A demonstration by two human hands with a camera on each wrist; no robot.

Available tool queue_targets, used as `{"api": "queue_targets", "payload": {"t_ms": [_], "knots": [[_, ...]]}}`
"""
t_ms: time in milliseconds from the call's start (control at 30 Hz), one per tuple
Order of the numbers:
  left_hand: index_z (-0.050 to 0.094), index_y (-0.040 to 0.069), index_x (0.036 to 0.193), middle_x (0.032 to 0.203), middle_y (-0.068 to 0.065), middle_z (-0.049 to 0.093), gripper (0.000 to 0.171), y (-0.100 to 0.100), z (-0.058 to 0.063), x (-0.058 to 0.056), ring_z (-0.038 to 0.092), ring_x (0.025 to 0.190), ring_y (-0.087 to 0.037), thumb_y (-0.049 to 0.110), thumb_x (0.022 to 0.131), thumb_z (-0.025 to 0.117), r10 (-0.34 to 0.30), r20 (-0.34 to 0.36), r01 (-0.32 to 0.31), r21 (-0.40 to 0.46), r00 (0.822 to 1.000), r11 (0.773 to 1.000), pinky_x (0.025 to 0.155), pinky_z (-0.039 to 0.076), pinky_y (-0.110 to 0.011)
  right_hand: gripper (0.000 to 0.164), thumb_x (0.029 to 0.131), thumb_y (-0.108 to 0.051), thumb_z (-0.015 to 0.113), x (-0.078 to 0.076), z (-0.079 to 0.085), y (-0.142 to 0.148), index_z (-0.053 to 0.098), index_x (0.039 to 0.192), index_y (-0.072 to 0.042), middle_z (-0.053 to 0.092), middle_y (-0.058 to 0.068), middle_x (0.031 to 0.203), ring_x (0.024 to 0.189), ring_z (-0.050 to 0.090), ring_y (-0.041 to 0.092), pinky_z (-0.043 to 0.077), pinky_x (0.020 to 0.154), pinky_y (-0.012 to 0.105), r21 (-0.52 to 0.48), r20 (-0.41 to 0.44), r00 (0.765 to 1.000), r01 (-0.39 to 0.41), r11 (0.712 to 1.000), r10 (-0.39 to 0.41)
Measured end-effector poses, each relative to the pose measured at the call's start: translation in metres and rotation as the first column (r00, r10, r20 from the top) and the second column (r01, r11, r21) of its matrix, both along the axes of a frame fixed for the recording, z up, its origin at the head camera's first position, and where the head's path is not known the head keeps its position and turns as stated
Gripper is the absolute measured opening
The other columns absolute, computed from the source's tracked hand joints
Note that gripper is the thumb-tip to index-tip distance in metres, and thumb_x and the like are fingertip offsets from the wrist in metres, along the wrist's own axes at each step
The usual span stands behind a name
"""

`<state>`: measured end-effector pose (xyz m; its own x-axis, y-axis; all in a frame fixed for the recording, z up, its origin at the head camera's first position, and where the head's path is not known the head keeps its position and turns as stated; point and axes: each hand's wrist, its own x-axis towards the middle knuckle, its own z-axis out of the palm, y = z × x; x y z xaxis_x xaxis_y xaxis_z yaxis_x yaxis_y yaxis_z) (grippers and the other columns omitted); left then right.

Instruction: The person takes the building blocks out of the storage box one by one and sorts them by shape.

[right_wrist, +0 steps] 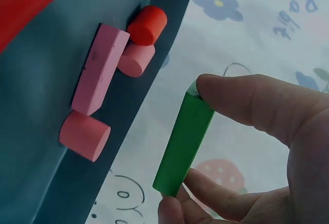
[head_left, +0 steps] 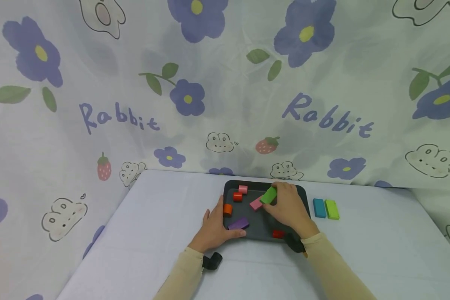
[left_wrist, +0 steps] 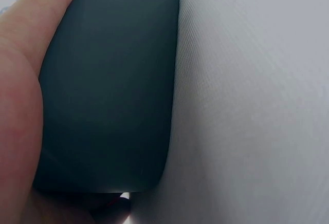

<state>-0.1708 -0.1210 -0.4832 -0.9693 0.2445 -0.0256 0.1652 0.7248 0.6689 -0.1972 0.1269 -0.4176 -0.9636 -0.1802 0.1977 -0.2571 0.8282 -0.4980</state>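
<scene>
My right hand [head_left: 288, 206] pinches a green rectangular block [right_wrist: 185, 142] between thumb and fingertips, held at a slant over the dark tray [head_left: 260, 221]. In the head view the green block overlaps the end of a pink rectangular block [head_left: 256, 203] lying in the tray. My left hand [head_left: 214, 230] rests against the tray's near left corner, thumb along the front rim and straight fingers along the left side. The tray's outer wall [left_wrist: 110, 90] fills much of the left wrist view. Near this hand lie a purple block [head_left: 238, 223] and an orange cylinder [head_left: 228, 210].
Also in the tray are a red cylinder [head_left: 238, 196], pink cylinders [right_wrist: 85, 135] and a red piece [head_left: 278, 233] near the front rim. Right of the tray, a blue block [head_left: 319, 208] and a yellow-green block [head_left: 332, 209] lie on the white table [head_left: 146, 233]. A patterned cloth [head_left: 217, 121] hangs behind.
</scene>
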Motion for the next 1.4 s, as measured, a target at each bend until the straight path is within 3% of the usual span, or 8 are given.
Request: {"api": "queue_targets", "payload": {"t_ms": [400,733,1233,1400], "knots": [[0.006,0.001,0.161,0.165,-0.017,0.022,0.130,0.001,0.001,0.000,0.030,0.148,-0.033,0.062,0.075,0.081,0.002,0.008,-0.002,0.009,1.000,1.000,0.120,0.001,-0.060,0.067,0.082,-0.022,0.080,0.008,-0.006,0.022,0.052,0.134,0.009,0.056,0.027,0.129,0.116,0.047,0.043,0.050,0.092,0.055,-0.063,0.011,1.000,0.014,0.998,-0.014],[0.005,0.000,0.160,0.165,-0.018,0.022,0.129,-0.001,0.000,-0.001,0.031,0.148,-0.033,0.059,0.075,0.082,0.012,0.010,-0.012,0.013,1.000,1.000,0.120,0.001,-0.061,0.064,0.083,-0.016,0.077,0.017,-0.005,0.039,0.050,0.135,0.011,0.055,0.027,0.125,0.110,0.046,0.041,0.052,0.084,0.051,-0.096,0.031,1.000,0.008,0.995,-0.005],[0.004,0.002,0.161,0.165,-0.015,0.020,0.130,-0.002,-0.002,-0.001,0.030,0.148,-0.032,0.060,0.074,0.082,0.015,0.024,-0.015,0.004,1.000,1.000,0.120,0.000,-0.060,0.064,0.081,-0.010,0.076,0.024,-0.005,0.072,0.050,0.135,0.012,0.057,0.031,0.123,0.111,0.048,0.047,0.049,0.085,0.053,-0.069,0.001,0.999,0.032,0.997,-0.032],[0.004,0.002,0.161,0.165,-0.016,0.021,0.130,0.000,-0.002,-0.001,0.030,0.148,-0.032,0.061,0.074,0.082,0.009,0.019,-0.009,0.008,1.000,1.000,0.120,0.000,-0.061,0.064,0.082,-0.011,0.076,0.025,-0.007,0.084,0.050,0.135,0.013,0.057,0.030,0.120,0.108,0.049,0.045,0.050,0.078,0.049,-0.062,0.005,1.000,0.030,0.998,-0.030]]}}
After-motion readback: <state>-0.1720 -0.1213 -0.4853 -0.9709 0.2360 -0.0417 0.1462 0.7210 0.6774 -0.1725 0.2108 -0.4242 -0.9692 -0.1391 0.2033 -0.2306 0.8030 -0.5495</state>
